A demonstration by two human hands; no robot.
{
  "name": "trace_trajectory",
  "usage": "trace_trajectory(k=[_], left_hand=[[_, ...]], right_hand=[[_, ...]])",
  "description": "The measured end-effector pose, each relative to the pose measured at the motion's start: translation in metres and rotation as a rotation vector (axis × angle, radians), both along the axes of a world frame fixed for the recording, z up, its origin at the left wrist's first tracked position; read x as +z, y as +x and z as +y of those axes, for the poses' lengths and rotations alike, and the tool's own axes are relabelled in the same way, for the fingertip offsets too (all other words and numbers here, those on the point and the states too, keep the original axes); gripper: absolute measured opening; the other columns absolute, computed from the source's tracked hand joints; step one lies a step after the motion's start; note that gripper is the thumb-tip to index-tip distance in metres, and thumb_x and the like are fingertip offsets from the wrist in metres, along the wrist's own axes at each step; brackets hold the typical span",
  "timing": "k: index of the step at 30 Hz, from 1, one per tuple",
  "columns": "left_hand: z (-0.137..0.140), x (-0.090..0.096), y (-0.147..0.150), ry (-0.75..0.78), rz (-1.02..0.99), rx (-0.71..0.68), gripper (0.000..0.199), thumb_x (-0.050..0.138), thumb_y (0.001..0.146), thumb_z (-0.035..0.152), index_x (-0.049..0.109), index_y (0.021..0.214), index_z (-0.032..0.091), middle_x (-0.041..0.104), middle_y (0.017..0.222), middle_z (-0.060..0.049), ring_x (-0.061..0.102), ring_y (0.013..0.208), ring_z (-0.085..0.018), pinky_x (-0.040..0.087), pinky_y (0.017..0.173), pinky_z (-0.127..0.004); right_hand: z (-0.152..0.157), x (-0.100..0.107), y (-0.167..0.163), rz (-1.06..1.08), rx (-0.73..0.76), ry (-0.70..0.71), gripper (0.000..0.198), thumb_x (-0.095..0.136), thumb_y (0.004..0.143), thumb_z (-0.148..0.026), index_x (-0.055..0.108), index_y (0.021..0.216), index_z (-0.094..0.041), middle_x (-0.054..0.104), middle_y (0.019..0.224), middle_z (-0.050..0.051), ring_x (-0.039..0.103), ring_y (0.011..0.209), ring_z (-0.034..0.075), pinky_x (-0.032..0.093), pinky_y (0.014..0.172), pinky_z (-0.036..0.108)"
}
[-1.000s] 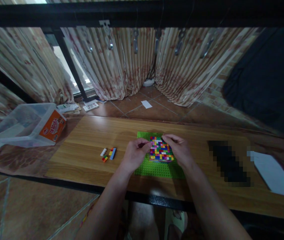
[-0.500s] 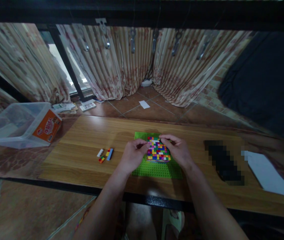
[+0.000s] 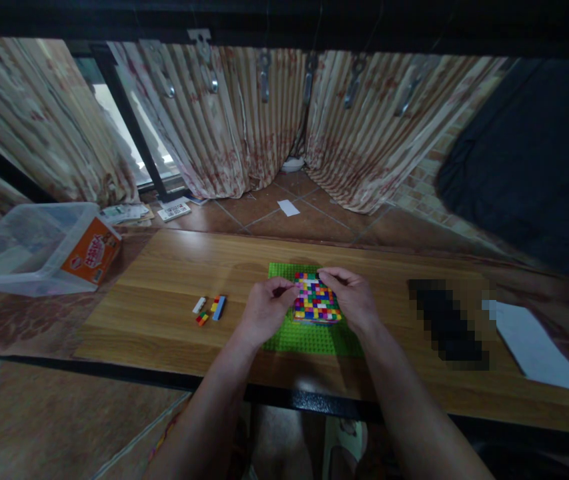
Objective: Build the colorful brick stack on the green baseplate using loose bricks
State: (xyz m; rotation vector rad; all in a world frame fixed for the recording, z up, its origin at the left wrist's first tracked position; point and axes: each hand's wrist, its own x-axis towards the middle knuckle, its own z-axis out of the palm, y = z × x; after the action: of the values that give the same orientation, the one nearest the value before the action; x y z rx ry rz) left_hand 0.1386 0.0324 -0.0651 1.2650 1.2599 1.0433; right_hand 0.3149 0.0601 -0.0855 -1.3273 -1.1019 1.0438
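Observation:
A block of multicoloured toy bricks (image 3: 318,303) sits on a green studded baseplate (image 3: 294,340), which lies on the wooden table. My left hand (image 3: 265,308) is closed, its thumb and index finger against the block's left edge near the far corner. At the far right corner, my right hand (image 3: 355,297) has its fingers bent around the block. A small dark spot shows by the right fingertips; I cannot make out what it is. To the left lie a blue brick (image 3: 219,308), a white brick (image 3: 199,305) and a few small red, yellow and green bricks (image 3: 202,319).
A clear plastic bin (image 3: 39,247) with an orange label stands left of the table (image 3: 154,333). On the right are a pixelated dark object (image 3: 449,323) and a white sheet (image 3: 534,347). Curtains (image 3: 244,133) hang beyond the tiled floor.
The right fingers have shifted very slightly at the block's far corner. Both hands otherwise stay at the block, and the loose bricks lie as before. The whole view has tilted a little.

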Motion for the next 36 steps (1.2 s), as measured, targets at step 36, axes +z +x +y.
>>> trace_trajectory(k=[36], left_hand=[[-0.001, 0.017, 0.001, -0.025, -0.123, 0.02, 0.018, 0.07, 0.074, 0.032, 0.07, 0.073, 0.014, 0.064, 0.066, 0.0, 0.055, 0.064, -0.012, 0.041, 0.064, -0.024]], right_hand=[[-0.011, 0.013, 0.008, -0.128, -0.066, 0.269, 0.016, 0.068, 0.082, -0.036, 0.078, 0.09, -0.027, 0.078, 0.094, 0.002, 0.07, 0.09, 0.021, 0.053, 0.085, 0.036]])
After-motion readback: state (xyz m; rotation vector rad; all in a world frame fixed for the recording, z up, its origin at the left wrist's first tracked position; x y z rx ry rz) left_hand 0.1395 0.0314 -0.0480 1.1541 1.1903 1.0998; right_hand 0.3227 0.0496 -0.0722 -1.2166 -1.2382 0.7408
